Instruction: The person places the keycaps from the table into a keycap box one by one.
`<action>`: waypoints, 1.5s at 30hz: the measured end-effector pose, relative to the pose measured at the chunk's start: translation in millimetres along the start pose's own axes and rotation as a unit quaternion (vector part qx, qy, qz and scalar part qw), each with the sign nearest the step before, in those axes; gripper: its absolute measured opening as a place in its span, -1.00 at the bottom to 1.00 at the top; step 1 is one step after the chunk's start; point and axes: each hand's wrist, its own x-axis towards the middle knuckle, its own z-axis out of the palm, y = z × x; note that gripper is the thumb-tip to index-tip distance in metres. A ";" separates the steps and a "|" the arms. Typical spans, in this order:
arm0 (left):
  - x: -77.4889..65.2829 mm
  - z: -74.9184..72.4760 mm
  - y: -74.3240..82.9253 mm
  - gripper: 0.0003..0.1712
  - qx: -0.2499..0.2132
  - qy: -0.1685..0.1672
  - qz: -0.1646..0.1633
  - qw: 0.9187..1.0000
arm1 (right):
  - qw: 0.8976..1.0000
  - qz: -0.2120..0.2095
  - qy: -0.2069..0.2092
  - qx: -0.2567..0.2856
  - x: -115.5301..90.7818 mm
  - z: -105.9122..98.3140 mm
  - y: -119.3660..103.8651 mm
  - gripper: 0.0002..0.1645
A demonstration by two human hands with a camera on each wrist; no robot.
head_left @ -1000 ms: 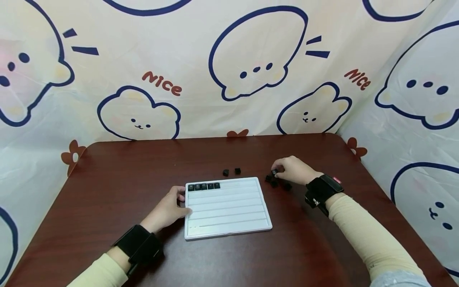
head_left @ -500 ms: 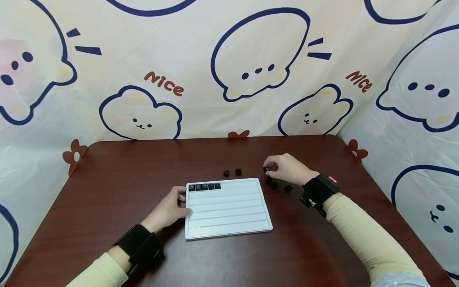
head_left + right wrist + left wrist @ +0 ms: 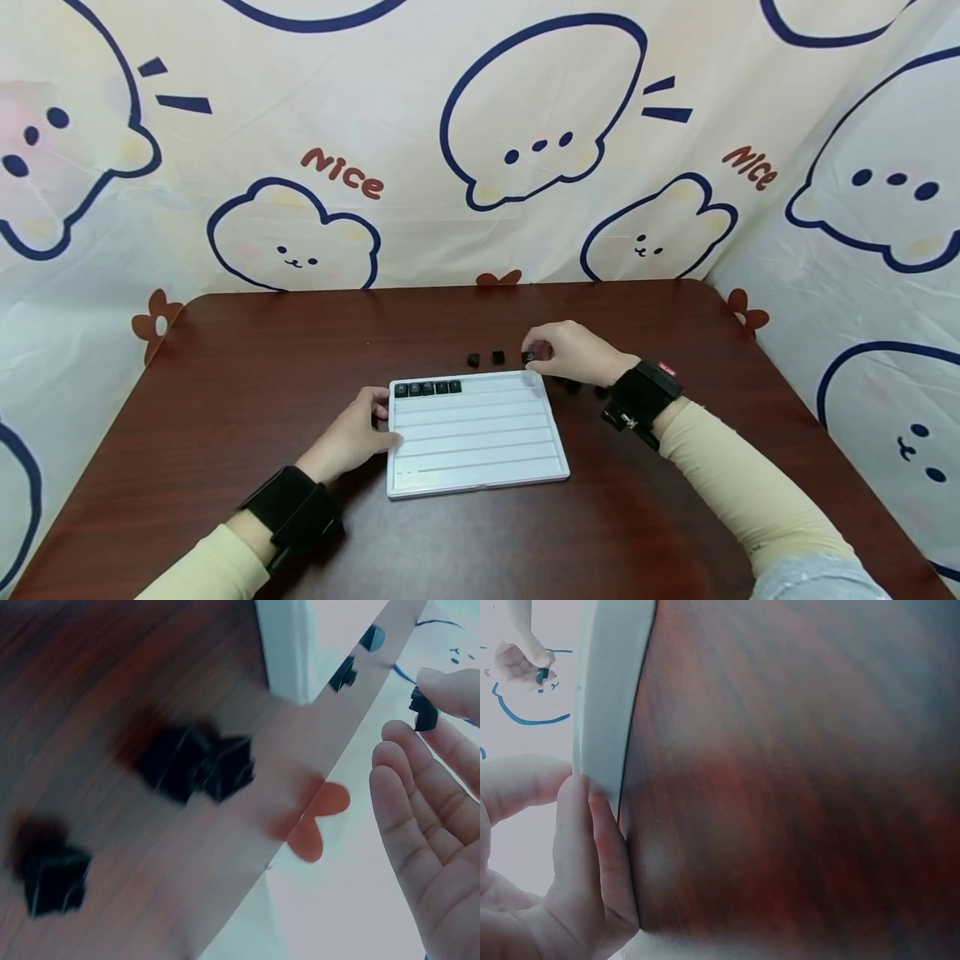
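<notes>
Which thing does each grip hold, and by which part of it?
The left grip holds the white grooved board by its left edge. The right grip pinches a black keycap by opposite sides; exactly which sides cannot be told.

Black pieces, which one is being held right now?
The piece pinched in the right hand; the others rest on the table or white board.

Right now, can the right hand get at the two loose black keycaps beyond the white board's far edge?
Likely yes: nothing visible blocks the right hand from the two loose keycaps. Grasping one looks harder, as that hand's fingers pinch another keycap.
</notes>
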 end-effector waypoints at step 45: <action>0.5 -0.7 -0.8 -0.19 -0.005 0.001 0.001 1.000 | 0.998 -0.044 -0.036 -0.001 44.8 53.3 -52.9 -0.80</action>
